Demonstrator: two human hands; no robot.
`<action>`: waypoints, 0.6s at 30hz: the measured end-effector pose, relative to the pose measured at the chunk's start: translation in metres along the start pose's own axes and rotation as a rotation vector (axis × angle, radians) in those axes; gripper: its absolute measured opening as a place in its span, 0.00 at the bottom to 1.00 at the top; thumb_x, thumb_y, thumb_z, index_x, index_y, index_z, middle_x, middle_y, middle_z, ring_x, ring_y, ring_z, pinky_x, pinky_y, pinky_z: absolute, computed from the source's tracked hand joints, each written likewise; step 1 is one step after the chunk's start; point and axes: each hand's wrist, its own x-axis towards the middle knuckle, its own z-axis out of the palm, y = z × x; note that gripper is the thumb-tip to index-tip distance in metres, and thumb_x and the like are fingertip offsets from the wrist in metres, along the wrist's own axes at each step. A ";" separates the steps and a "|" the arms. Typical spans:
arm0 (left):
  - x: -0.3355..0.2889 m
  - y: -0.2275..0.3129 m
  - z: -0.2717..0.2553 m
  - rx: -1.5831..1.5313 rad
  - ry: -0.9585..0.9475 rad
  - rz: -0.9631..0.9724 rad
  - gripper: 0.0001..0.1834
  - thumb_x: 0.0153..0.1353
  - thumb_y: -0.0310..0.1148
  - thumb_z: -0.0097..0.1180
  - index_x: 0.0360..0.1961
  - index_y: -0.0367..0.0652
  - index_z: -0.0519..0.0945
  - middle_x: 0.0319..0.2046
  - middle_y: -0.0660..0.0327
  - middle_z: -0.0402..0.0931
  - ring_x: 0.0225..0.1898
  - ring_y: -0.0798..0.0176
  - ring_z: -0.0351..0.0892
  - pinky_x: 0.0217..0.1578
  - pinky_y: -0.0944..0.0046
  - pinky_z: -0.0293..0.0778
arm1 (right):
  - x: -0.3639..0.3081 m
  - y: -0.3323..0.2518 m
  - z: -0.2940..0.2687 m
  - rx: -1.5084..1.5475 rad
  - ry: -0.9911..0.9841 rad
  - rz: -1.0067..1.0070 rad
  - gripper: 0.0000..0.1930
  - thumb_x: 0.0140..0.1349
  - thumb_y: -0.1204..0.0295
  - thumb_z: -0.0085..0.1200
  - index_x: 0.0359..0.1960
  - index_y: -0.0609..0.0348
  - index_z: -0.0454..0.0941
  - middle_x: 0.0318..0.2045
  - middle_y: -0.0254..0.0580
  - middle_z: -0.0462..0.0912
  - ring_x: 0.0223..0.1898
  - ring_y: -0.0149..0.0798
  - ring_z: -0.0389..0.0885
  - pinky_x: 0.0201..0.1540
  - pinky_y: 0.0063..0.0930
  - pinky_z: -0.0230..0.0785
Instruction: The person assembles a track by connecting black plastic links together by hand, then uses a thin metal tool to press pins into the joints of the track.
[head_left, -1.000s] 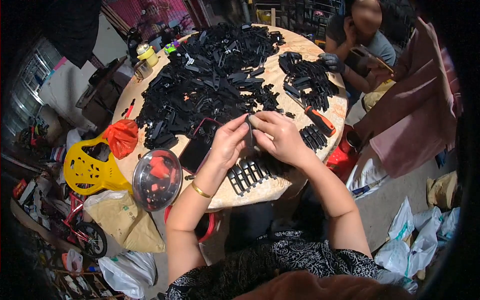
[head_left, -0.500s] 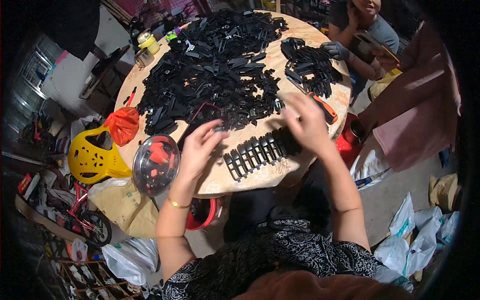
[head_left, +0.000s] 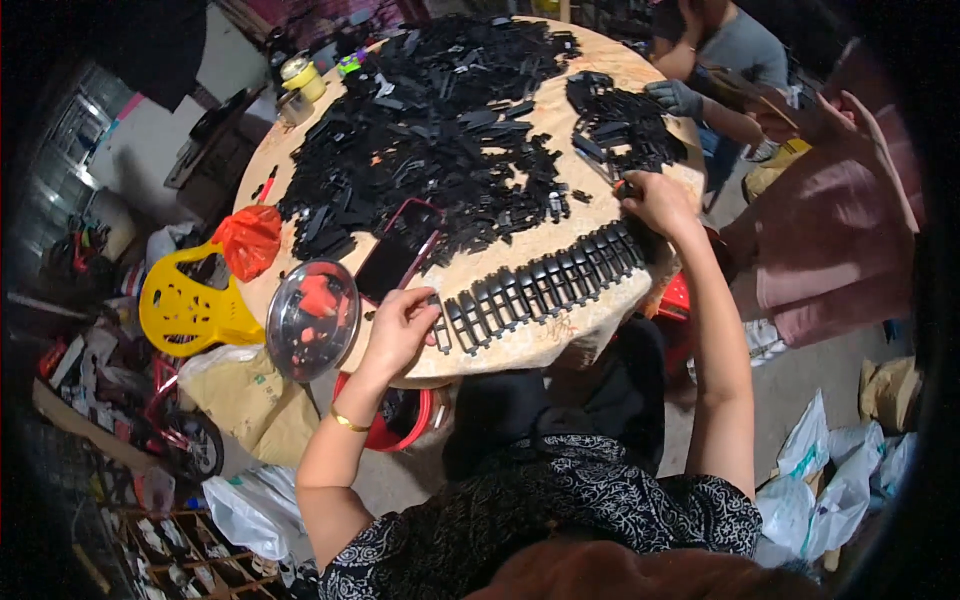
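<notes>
My left hand [head_left: 398,335] pinches a small black plastic frame [head_left: 441,326] at the left end of a row of like black parts [head_left: 540,290]. The row runs side by side along the near edge of the round table [head_left: 480,368]. At the row's far right, my right hand [head_left: 662,205] is closed round the handle of a screwdriver [head_left: 626,188]. Most of that handle is hidden in my fingers. Beyond both hands spreads a large heap of black plastic parts [head_left: 430,140]. A smartphone [head_left: 400,250] with a pinkish case lies just beyond my left hand.
Left of my left hand stands a clear round container [head_left: 312,322] with red pieces, beside a red plastic bag [head_left: 248,240]. A yellow stool [head_left: 185,310] is at the left. Across the table, a person's gloved hand [head_left: 675,98] rests by a smaller black heap [head_left: 640,135].
My right hand has moved right and outward from over the row onto the screwdriver. My left hand has come down to the row's left end, setting a black frame beside the others.
</notes>
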 end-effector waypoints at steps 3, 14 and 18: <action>-0.003 -0.007 -0.005 0.469 0.047 0.338 0.14 0.54 0.23 0.51 0.42 0.28 0.72 0.30 0.58 0.64 0.22 0.70 0.71 0.18 0.73 0.69 | 0.002 0.005 -0.005 0.176 0.003 -0.073 0.15 0.49 0.67 0.51 0.39 0.57 0.76 0.32 0.54 0.79 0.38 0.52 0.76 0.41 0.39 0.67; 0.012 0.072 0.012 0.623 0.166 0.420 0.19 0.53 0.30 0.53 0.47 0.35 0.69 0.35 0.50 0.68 0.33 0.54 0.72 0.35 0.61 0.69 | 0.002 0.006 -0.003 1.168 0.143 -0.027 0.15 0.52 0.67 0.58 0.38 0.60 0.72 0.26 0.31 0.74 0.22 0.21 0.70 0.25 0.15 0.64; 0.055 0.129 0.047 0.440 0.008 0.625 0.17 0.53 0.32 0.55 0.43 0.35 0.73 0.35 0.52 0.71 0.35 0.54 0.73 0.37 0.62 0.69 | 0.011 -0.008 0.017 1.256 0.227 -0.171 0.12 0.53 0.71 0.54 0.37 0.61 0.69 0.27 0.32 0.72 0.25 0.23 0.71 0.26 0.17 0.66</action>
